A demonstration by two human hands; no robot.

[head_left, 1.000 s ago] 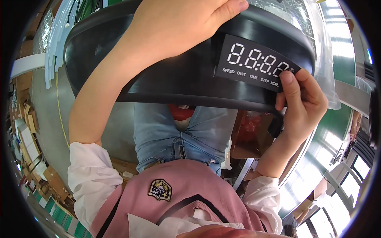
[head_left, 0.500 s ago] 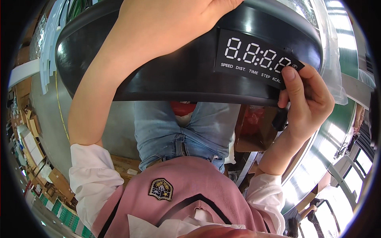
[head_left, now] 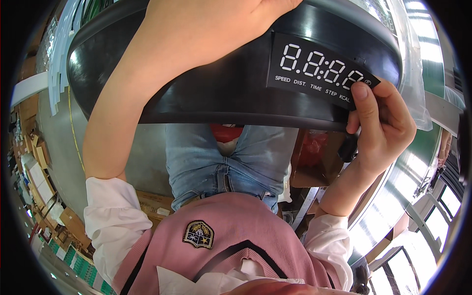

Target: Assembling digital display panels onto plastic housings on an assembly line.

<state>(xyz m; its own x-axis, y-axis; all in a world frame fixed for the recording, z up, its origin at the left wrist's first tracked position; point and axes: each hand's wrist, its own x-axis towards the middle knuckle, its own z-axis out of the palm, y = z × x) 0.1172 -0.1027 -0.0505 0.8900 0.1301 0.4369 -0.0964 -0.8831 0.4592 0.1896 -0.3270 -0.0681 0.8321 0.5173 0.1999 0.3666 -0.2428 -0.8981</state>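
A long, glossy black plastic housing (head_left: 226, 93) with rounded ends lies across the space in front of me, above my lap. Toward its right end is a black display sticker (head_left: 295, 66), slightly tilted, with white segmented digits and a row of small white lettering. My right hand (head_left: 381, 110) pinches the sticker's lower right corner, thumb on its face and fingers curled behind. My left hand (head_left: 221, 24) reaches over the housing to its far side, near the sticker's upper left corner. The upper picture edge cuts off its fingers, so its grip is hidden.
Clear plastic wrapping (head_left: 410, 73) hangs beyond the housing's right end. A shiny green-and-white work surface (head_left: 388, 216) runs along my right. Under the housing, an open cardboard box (head_left: 314, 172) stands right of my legs. Cartons (head_left: 44, 196) are piled on the far left.
Almost nothing differs. The sticker and my right hand have shifted very slightly to the right, while my left hand keeps its place over the housing.
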